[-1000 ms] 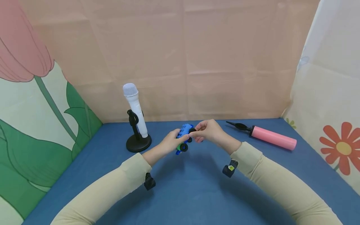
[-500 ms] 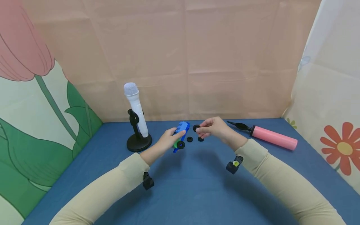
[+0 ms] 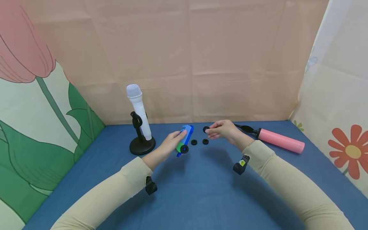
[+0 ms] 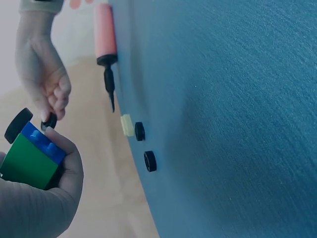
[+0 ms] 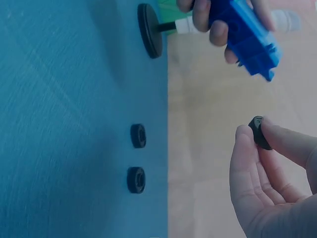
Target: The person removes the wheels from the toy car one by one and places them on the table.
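Observation:
My left hand (image 3: 169, 143) grips a blue and green toy car (image 3: 187, 131) above the table, thumb along its side. One black wheel (image 3: 184, 149) sits on the car's near end; at the far end, in the right wrist view, the blue body (image 5: 255, 47) shows no wheel. To the right, my right hand (image 3: 225, 131) pinches a loose black wheel (image 5: 258, 133) between thumb and fingertips, apart from the car. Two more loose wheels lie flat on the blue table between and below the hands, a left one (image 3: 194, 142) and a right one (image 3: 205, 141).
A white microphone (image 3: 139, 110) leans in a black round-based stand (image 3: 142, 146) at the back left. The pink hand pump (image 3: 280, 140) with a black nozzle lies at the back right, just beyond my right hand. A beige cloth wall (image 3: 187, 64) rises behind the blue table (image 3: 189, 198).
My right hand has drawn away from the car's far end to the right, a wheel pinched in it. The car has shifted slightly left in my left hand. The two wheels on the table have come into view.

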Tool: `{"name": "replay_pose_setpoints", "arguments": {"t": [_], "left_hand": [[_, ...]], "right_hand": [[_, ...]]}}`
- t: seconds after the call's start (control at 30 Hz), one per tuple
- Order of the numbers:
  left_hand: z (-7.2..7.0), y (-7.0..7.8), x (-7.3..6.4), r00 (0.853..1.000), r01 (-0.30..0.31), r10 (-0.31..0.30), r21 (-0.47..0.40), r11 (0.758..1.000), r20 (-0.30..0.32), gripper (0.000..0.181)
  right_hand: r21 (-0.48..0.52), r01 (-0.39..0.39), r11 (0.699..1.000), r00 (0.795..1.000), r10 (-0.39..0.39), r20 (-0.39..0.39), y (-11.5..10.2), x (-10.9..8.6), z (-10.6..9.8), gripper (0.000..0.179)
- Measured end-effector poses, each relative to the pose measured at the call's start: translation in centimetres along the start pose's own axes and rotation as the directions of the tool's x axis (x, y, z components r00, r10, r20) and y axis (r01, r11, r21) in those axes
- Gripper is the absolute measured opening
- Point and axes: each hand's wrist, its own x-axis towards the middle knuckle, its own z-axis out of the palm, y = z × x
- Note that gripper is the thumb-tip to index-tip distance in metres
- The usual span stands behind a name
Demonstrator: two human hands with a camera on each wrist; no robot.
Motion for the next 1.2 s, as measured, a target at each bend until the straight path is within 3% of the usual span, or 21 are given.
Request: {"name": "replay_pose_setpoints", "arguments": {"t": [0.3,0.63,1.0,1.2], "left_hand": [[-0.3,0.2,-0.2,0.999,0.022,-0.025,-0.053,0.998,-0.044,0.062],[-0.2,-0.2,-0.3,0.999,0.025,-0.024,0.021,0.999,-0.029,0.067],[0.2,-0.3,-0.3,0.999,0.048,-0.047,0.041,0.998,-0.024,0.072],[0.2,-0.5,-0.5,0.998,0.048,-0.047,0.033,0.998,-0.037,0.07]], "right_hand": [[0.031,-0.044,0.999,0.999,0.045,-0.007,0.9,1.2,-0.6,0.03],[0.022,-0.105,0.994,0.993,0.106,-0.049,2.8,2.5,-1.0,0.035],[-0.164,-0.156,0.974,0.98,0.132,-0.146,5.0,4.2,-1.5,0.027],[-0.217,-0.197,0.956,0.97,0.158,-0.184,5.8,4.5,-1.7,0.022]]}}
